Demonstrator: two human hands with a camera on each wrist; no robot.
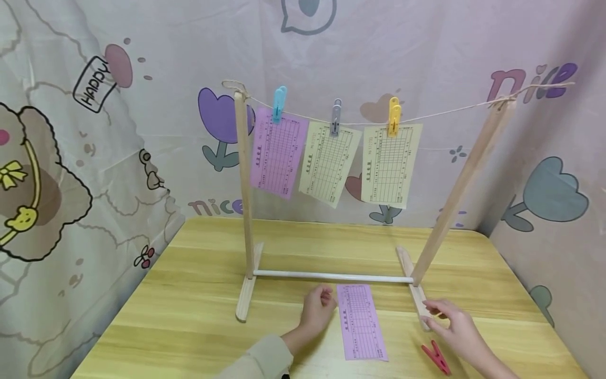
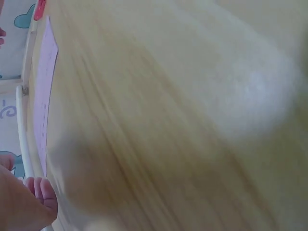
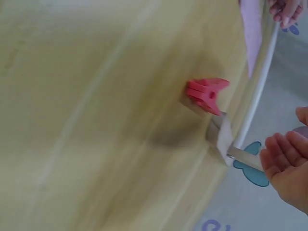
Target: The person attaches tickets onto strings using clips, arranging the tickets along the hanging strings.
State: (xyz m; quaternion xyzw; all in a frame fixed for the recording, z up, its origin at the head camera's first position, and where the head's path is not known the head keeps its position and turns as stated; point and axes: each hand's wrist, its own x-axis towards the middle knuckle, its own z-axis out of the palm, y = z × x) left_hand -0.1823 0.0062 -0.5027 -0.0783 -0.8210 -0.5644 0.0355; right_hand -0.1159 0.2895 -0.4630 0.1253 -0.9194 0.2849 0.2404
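A purple printed slip (image 1: 362,323) lies flat on the table in front of the wooden stand. Just off its left edge is my left hand (image 1: 318,310), fingers loosely curled around nothing. My right hand (image 1: 454,326) hovers by the stand's right foot (image 1: 418,305), thumb and fingers apart, holding nothing. Below that hand a red clothespin (image 1: 436,358) lies on the wood; the right wrist view shows the same clothespin (image 3: 206,94) from the side. In the left wrist view the purple slip (image 2: 44,91) stretches beyond the left hand (image 2: 29,202).
A string (image 1: 445,112) spans the stand's posts. From it hang a purple slip (image 1: 279,152) under a blue clothespin (image 1: 278,105), and two pale yellow slips under a grey clothespin (image 1: 336,118) and a yellow one. A white rod (image 1: 331,276) joins the feet.
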